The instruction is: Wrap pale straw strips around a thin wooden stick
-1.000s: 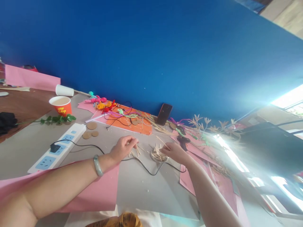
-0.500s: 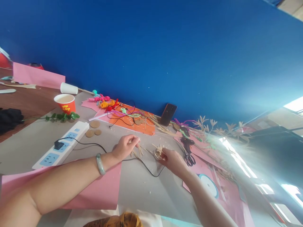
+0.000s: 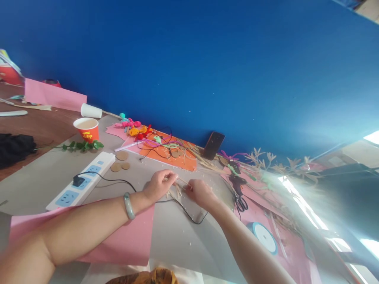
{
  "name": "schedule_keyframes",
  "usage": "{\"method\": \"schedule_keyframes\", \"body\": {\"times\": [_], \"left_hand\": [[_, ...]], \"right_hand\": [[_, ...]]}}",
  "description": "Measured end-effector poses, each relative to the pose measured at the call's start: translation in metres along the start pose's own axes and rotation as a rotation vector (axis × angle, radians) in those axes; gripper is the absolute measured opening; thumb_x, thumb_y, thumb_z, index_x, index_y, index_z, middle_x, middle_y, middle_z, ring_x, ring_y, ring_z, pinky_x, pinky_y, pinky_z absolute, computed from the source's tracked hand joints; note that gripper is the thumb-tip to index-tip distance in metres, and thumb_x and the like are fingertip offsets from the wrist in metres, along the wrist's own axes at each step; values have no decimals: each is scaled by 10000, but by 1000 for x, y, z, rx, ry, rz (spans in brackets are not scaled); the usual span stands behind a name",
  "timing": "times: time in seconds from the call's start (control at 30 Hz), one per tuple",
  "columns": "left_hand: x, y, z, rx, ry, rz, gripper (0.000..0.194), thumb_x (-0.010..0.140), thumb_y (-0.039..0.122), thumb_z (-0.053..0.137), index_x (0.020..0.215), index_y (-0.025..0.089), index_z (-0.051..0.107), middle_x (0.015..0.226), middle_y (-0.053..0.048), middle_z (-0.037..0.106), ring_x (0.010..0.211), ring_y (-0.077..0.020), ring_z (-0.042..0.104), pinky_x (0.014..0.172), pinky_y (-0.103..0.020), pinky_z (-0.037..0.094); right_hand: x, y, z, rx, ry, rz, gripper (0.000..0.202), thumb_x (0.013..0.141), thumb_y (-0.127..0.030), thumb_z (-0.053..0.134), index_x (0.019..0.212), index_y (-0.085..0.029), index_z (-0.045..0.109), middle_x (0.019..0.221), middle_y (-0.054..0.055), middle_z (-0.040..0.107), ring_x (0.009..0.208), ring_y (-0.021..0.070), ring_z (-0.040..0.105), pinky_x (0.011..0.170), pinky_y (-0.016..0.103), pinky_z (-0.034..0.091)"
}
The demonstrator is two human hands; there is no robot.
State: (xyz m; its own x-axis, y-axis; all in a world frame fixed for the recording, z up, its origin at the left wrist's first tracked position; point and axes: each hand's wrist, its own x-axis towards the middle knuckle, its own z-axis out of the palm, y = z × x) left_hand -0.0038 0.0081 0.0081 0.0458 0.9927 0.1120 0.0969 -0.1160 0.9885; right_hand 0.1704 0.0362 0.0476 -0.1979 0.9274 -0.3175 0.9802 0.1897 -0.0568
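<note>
My left hand [image 3: 161, 184], with a pale green bangle [image 3: 128, 206] on its wrist, pinches thin straw-coloured strips [image 3: 177, 191] that poke out below the fingertips. Close beside it, my right hand [image 3: 201, 193] is closed, fingertips at the far end of a thin strand [image 3: 182, 181] stretching between the hands. What else the right fingers cover is hidden. Below both hands a black cable [image 3: 189, 216] loops over the grey tabletop [image 3: 171, 240].
At left lie a white power strip [image 3: 81, 183], a red paper cup [image 3: 88, 130] and round wooden discs [image 3: 116, 167]. A phone [image 3: 213, 145] leans on the blue wall. Scissors [image 3: 241, 203], a ribbon spool [image 3: 264, 237] and dried stems [image 3: 260, 157] are at right; pink paper [image 3: 124, 240] lies in front.
My right hand has moved left, close to my left hand. The small straw bundle seen at its fingertips before is no longer visible. The view has shifted slightly.
</note>
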Motion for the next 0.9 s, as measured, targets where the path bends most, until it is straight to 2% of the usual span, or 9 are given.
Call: {"method": "schedule_keyframes", "body": {"times": [0.23, 0.33, 0.47, 0.63, 0.73, 0.9], "left_hand": [[1, -4, 0, 35, -1, 26, 257, 844, 362, 513, 734, 160, 627, 667, -11, 647, 648, -132, 575, 578, -204, 412], [0, -8, 2, 45, 2, 26, 233, 830, 361, 540, 821, 161, 660, 731, -22, 669, 704, -145, 588, 599, -215, 417], [-1, -10, 5, 78, -34, 78, 282, 787, 272, 579, 1042, 187, 662, 791, -14, 674, 698, -142, 591, 593, -223, 419], [-1, -7, 6, 240, -56, 279, 205, 726, 142, 584, 888, 201, 695, 823, -16, 695, 800, -167, 620, 811, -294, 422], [-2, -5, 5, 298, -42, 282, 116, 751, 183, 605, 833, 204, 685, 839, -16, 712, 836, -181, 632, 885, -333, 377], [-4, 0, 4, 287, -46, 254, 76, 798, 235, 605, 797, 201, 673, 817, -12, 718, 814, -175, 634, 880, -334, 362]], "right_hand": [[-6, 1, -11, 15, 14, -51, 177, 820, -184, 472, 728, -147, 619, 710, 82, 640, 601, 148, 519, 529, 259, 262], [-12, 4, -19, 193, 25, -148, 150, 795, -170, 468, 686, -155, 571, 645, 30, 586, 586, 128, 473, 532, 247, 274], [-24, 4, -23, 506, -52, -237, 103, 755, -200, 494, 679, -169, 556, 564, -32, 489, 544, 113, 410, 516, 233, 279], [-34, 2, -23, 695, -110, -251, 101, 729, -193, 524, 676, -160, 603, 624, -7, 588, 553, 102, 428, 522, 220, 307], [-34, 6, -21, 770, -127, -214, 117, 752, -224, 529, 692, -161, 608, 617, -5, 606, 457, 71, 342, 446, 208, 245], [-34, 12, -13, 958, -58, -124, 164, 786, -321, 563, 756, -166, 605, 595, 0, 615, 408, 58, 274, 390, 207, 187]]}}
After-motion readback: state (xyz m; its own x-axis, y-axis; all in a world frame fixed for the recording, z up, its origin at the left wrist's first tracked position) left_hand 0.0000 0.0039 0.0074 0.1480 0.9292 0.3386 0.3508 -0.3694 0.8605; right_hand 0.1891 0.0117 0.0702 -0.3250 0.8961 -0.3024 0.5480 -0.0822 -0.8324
